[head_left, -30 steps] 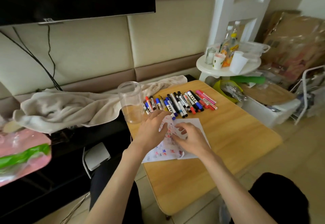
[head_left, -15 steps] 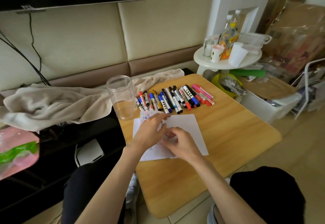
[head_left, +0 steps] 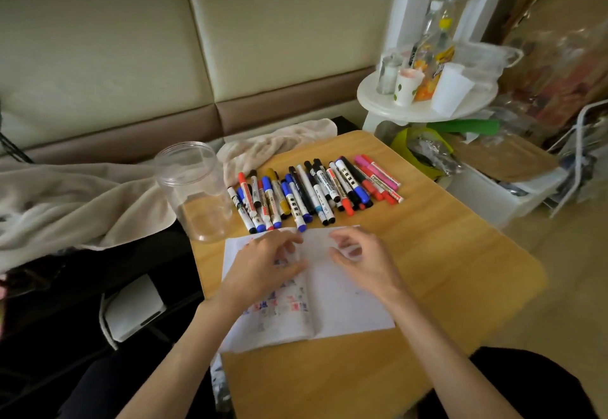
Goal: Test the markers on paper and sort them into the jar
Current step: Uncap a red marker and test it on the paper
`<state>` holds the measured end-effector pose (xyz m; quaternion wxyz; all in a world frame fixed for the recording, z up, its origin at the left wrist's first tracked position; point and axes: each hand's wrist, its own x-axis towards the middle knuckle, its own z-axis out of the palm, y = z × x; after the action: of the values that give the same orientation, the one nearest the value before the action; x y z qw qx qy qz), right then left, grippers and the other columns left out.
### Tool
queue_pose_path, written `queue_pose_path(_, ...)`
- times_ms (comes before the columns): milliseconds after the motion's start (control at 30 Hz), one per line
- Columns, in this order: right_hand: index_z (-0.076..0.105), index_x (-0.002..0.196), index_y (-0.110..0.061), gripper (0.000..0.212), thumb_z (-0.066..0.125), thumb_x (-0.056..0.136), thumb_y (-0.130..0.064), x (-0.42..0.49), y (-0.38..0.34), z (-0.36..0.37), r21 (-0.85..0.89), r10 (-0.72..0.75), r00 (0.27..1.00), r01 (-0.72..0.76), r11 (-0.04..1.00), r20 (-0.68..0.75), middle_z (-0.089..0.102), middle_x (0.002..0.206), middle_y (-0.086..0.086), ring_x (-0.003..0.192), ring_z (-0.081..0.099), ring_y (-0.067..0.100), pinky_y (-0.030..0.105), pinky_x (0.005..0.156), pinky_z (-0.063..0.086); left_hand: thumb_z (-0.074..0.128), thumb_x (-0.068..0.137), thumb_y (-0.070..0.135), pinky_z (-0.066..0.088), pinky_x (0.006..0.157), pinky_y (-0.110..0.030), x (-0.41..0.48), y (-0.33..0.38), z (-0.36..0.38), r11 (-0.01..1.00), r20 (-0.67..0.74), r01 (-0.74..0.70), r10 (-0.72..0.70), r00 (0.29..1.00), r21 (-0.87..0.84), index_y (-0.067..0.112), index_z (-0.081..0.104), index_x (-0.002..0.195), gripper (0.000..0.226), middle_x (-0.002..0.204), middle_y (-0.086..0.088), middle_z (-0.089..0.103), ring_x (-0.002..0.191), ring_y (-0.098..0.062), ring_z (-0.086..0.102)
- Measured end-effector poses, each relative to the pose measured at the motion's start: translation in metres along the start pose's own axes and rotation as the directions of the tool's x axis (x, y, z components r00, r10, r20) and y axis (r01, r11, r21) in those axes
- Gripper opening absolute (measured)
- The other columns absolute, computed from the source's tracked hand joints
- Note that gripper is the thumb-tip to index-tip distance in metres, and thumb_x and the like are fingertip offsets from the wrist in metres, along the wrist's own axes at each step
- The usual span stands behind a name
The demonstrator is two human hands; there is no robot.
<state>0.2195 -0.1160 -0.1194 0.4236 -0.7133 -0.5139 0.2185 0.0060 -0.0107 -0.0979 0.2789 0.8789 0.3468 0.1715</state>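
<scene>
1. Wooden bench (head_left: 444,254) against a padded cream wall; I see a beige blanket (head_left: 75,208) spilling onto its far left corner.
2. The markers (head_left: 312,191) lie side by side in a row along the bench's far side.
3. The clear jar (head_left: 197,191) stands upright just left of that row.
4. The paper (head_left: 345,306) lies nearer me, with coloured scribbles on its left part.
5. My left hand (head_left: 263,267) rests on the scribbles, fingers loosely curled.
6. My right hand (head_left: 365,264) is over the blank part, fingers loosely bent, holding nothing.
</scene>
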Motion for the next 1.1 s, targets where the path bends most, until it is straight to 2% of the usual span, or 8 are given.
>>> queue_pose_path(100,0.070,0.124,-0.024,0.033,0.079,0.092,-0.020,0.024,0.012,-0.025,-0.044,0.031,0.998,-0.033,0.998,-0.056,0.071,0.113,-0.010,0.102,0.066,0.002,0.021,0.086,0.056,0.078,0.081,0.052,0.050,0.086,-0.021,0.001,-0.009,-0.002,0.998,0.072,-0.007,0.002,0.997,0.060,0.039,0.063,0.121,0.045,0.109,0.023,0.055,0.093,0.004,0.056)
queue_pose_path(200,0.068,0.127,-0.021,0.035,0.076,0.093,-0.018,0.045,0.027,-0.047,-0.148,0.044,0.980,-0.074,0.986,-0.196,0.071,0.117,-0.004,0.104,0.067,0.010,0.033,0.091,0.058,0.079,0.082,0.049,0.052,0.091,-0.027,0.002,-0.015,-0.002,0.999,0.111,0.020,-0.025,0.994,0.041,0.044,0.063,0.118,0.040,0.112,0.023,0.056,0.101,0.004,0.057)
queue_pose_path(400,0.065,0.129,-0.019,0.040,0.078,0.091,-0.017,0.071,0.055,-0.073,-0.233,0.135,0.902,-0.247,0.941,-0.410,0.065,0.124,0.004,0.113,0.064,0.022,0.038,0.093,0.055,0.081,0.083,0.040,0.053,0.093,-0.024,0.008,-0.015,0.002,0.999,0.140,0.017,-0.011,0.990,-0.041,0.052,0.061,0.109,0.035,0.110,0.027,0.060,0.103,0.009,0.059)
queue_pose_path(500,0.065,0.130,-0.021,0.044,0.081,0.089,-0.019,0.079,0.067,-0.083,-0.238,0.176,0.893,-0.292,0.926,-0.414,0.062,0.130,0.006,0.125,0.058,0.025,0.041,0.100,0.052,0.074,0.089,0.041,0.054,0.085,-0.023,0.009,-0.010,0.007,0.998,0.043,-0.063,0.063,0.997,-0.005,0.047,0.064,0.111,0.025,0.103,0.025,0.061,0.095,0.006,0.059)
queue_pose_path(600,0.065,0.132,-0.019,0.043,0.079,0.091,-0.020,0.086,0.078,-0.089,-0.224,0.212,0.895,-0.317,0.921,-0.393,0.063,0.132,0.008,0.126,0.059,0.027,0.047,0.105,0.052,0.067,0.093,0.042,0.055,0.078,-0.025,0.013,-0.003,0.013,0.989,-0.071,-0.126,0.131,0.989,0.074,0.040,0.065,0.116,0.023,0.100,0.024,0.060,0.090,0.002,0.058)
queue_pose_path(867,0.074,0.117,-0.016,0.023,0.075,0.094,-0.022,0.094,0.090,-0.086,-0.315,0.168,0.896,-0.313,0.896,-0.412,0.070,0.120,0.009,0.121,0.060,0.030,0.046,0.099,0.054,0.062,0.096,0.044,0.052,0.069,-0.027,0.021,0.007,0.024,0.981,-0.144,-0.187,0.193,0.970,0.058,0.040,0.064,0.119,0.024,0.099,0.023,0.057,0.080,-0.008,0.057)
queue_pose_path(1000,0.071,0.112,-0.016,0.016,0.073,0.096,-0.017,0.086,0.078,-0.088,-0.196,0.148,0.856,-0.276,0.941,-0.494,0.072,0.114,0.005,0.108,0.067,0.022,0.039,0.095,0.056,0.063,0.096,0.039,0.053,0.067,-0.027,0.019,0.009,0.024,0.980,-0.156,-0.178,0.189,0.969,0.085,0.036,0.065,0.120,0.024,0.095,0.021,0.057,0.074,-0.005,0.056)
queue_pose_path(1100,0.066,0.110,-0.022,0.014,0.069,0.099,-0.014,0.072,0.055,-0.095,0.012,0.107,0.795,-0.125,0.992,-0.597,0.072,0.105,-0.002,0.097,0.069,0.014,0.037,0.089,0.060,0.066,0.095,0.036,0.052,0.065,-0.023,0.016,0.011,0.021,0.984,-0.172,-0.154,0.168,0.971,0.089,0.035,0.065,0.119,0.024,0.094,0.021,0.057,0.073,-0.003,0.057)
